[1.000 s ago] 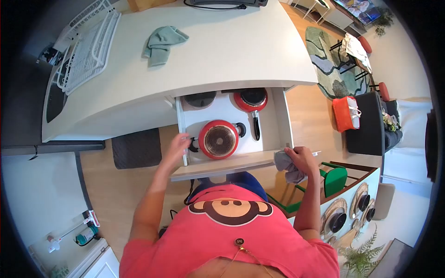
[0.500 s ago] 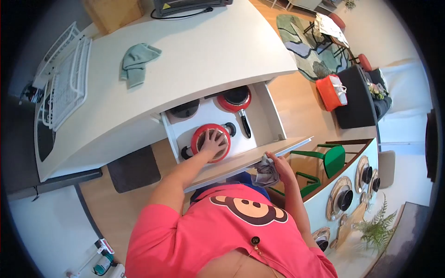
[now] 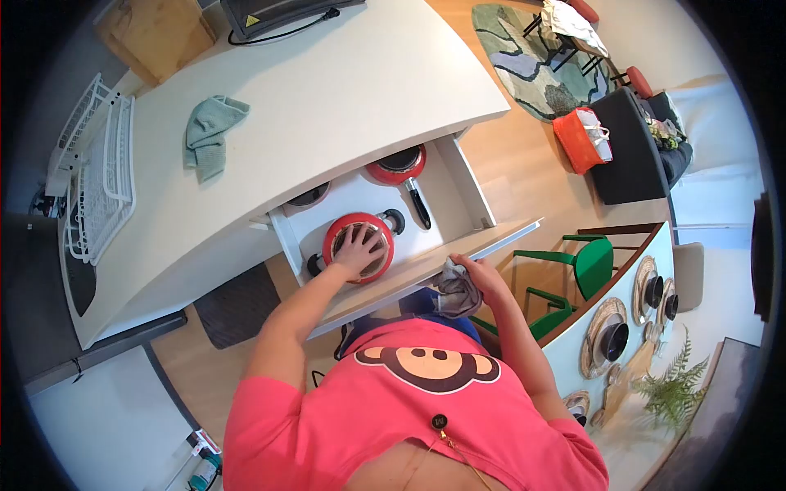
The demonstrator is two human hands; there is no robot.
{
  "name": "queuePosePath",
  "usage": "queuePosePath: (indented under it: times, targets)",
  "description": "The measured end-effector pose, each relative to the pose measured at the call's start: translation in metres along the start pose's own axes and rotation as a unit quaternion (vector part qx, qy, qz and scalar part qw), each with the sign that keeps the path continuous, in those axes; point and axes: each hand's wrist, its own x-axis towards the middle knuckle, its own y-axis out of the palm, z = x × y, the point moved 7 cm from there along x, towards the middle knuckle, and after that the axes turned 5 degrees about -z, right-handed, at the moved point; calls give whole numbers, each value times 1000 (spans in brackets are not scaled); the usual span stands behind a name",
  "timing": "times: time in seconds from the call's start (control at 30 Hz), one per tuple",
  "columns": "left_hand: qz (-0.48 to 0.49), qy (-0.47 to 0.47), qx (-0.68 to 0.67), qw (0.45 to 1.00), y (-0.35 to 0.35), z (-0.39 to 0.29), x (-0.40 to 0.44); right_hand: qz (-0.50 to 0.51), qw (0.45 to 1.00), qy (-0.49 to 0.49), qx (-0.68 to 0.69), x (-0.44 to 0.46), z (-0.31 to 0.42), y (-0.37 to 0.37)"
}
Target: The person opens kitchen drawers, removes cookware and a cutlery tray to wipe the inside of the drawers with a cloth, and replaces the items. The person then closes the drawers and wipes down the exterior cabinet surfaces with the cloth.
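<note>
At the far left a white dish rack (image 3: 106, 184) stands on the desk (image 3: 344, 90), and right of it a green cloth (image 3: 214, 135) lies crumpled. Below the desk edge the drawer (image 3: 352, 190) is pulled out towards me. At its back left sits a round dark thing (image 3: 311, 195), partly hidden by the desk. Nearer me, in the front left of the drawer, is the red pot (image 3: 360, 218), and my left hand (image 3: 358, 252) lies open on top of it, fingers spread. Further right, a red frying pan (image 3: 398, 164) points its black handle my way. My right hand (image 3: 485, 278) is closed on a grey cloth (image 3: 458, 293) beside the drawer front; I can't tell whether it touches the drawer. Beyond are green chairs (image 3: 594, 266).
</note>
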Motion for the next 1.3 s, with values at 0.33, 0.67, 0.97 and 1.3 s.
queuePosePath:
  times: [0.33, 0.67, 0.97, 1.3]
  targets:
    - [-372, -300, -277, 834, -168, 88, -176, 122, 991, 10, 47, 20, 44, 28]
    - [-458, -437, -272, 725, -162, 45, -311, 149, 984, -93, 31, 48, 86, 74]
    - [-470, -478, -287, 685, -122, 18, -369, -55, 823, -552, -123, -4, 122, 135]
    - [-483, -438, -326, 684, -109, 29, -357, -120, 882, -431, -145, 26, 107, 130]
